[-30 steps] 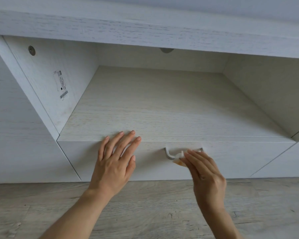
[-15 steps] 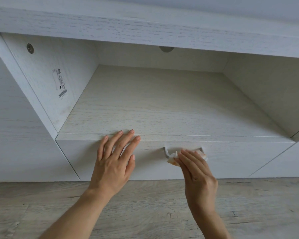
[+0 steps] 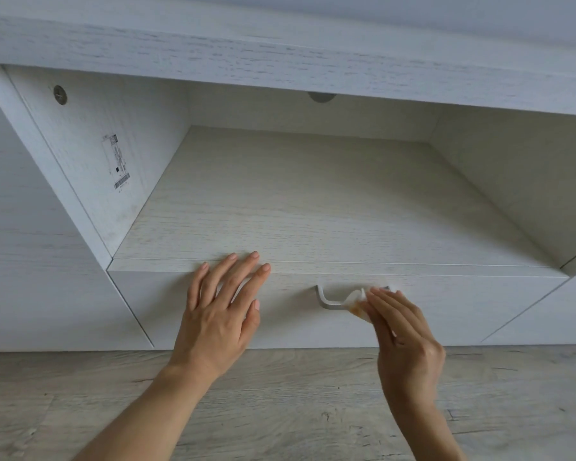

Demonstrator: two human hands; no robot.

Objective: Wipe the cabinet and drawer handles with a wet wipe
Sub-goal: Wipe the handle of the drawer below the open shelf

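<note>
- Right-hand fingers: set close together and closed over the wet wipe. The thumb is hidden under the hand.
- Wet wipe: bunched and white, with a brownish stain at its lower edge. It is wrapped over the right part of the drawer handle.
- Drawer handle: a pale bar. Its left end and left bend are bare; its right end is covered by the wipe and the fingers.
- Right hand: reaches the handle from below.
- Left-hand fingers: straight and slightly spread, with the tips at the drawer's top edge.
- Left hand: rests flat on the drawer front, left of the handle and apart from it.
- Cabinet: an open compartment sits above the drawer, with a barcode label on its left wall.
- Floor: grey wood-grain, below the drawer.
</note>
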